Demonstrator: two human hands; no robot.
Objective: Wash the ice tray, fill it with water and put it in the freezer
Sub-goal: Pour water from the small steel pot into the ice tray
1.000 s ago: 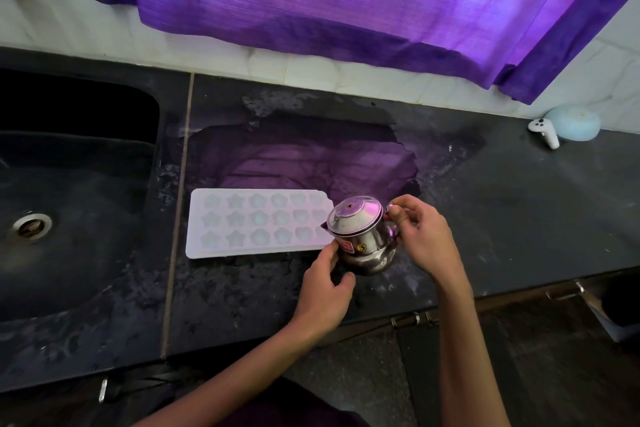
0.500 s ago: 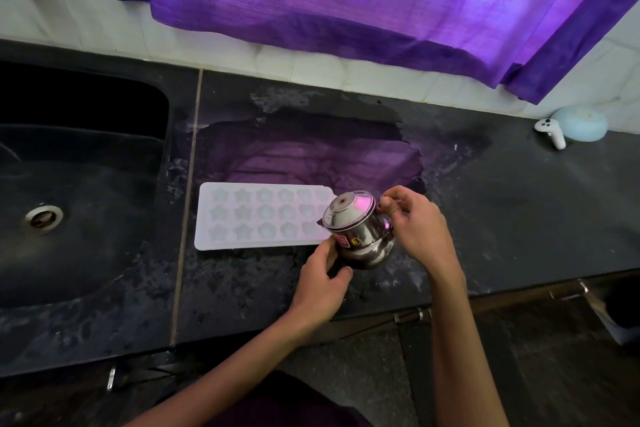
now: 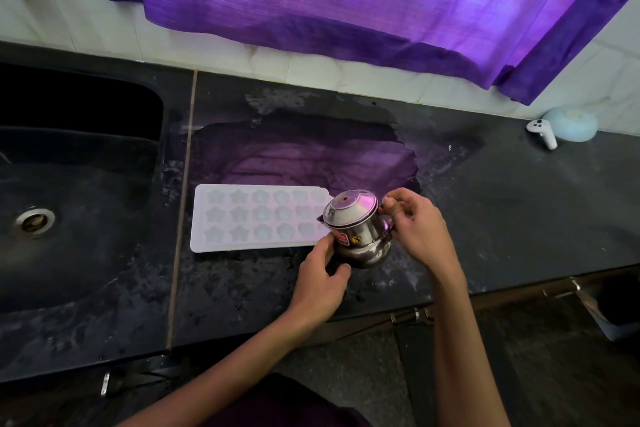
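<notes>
Filling step, about to begin. The tray (image 3: 258, 217), a pale silicone mould of star, flower and heart cells, lies flat on the wet black counter (image 3: 519, 204), its left end just beside the seam that borders the sink (image 3: 79, 184), its long side parallel to the counter's front edge. Whether the cells hold any water cannot be told from here.

A small steel pot (image 3: 358, 230) with a domed lid is held over the tray's right end, covering its last cells. The right hand (image 3: 420, 227) pinches the pot's handle, fingers curled round it. The left hand (image 3: 323, 274) cups the pot's lower body from the near side, thumb and fingers bent against the metal. The short spout points left, toward the cells; the pot looks close to upright, perhaps slightly tilted.

Judged next move: tip the pot leftward so a thin stream lands in the nearest cells, then travel along the rows. The cells are shallow and close-set, so a slow pour is called for; the lid sits loose-looking and may slip if the tilt is steep.

Surroundings: a purple curtain (image 3: 363, 3) hangs over the tiled back wall and reflects in the counter's puddle. A white controller (image 3: 543, 132) and a pale blue dome (image 3: 571, 123) sit at the counter's far right, well apart. Nothing lies between spout and tray. The freezer is not in view.
</notes>
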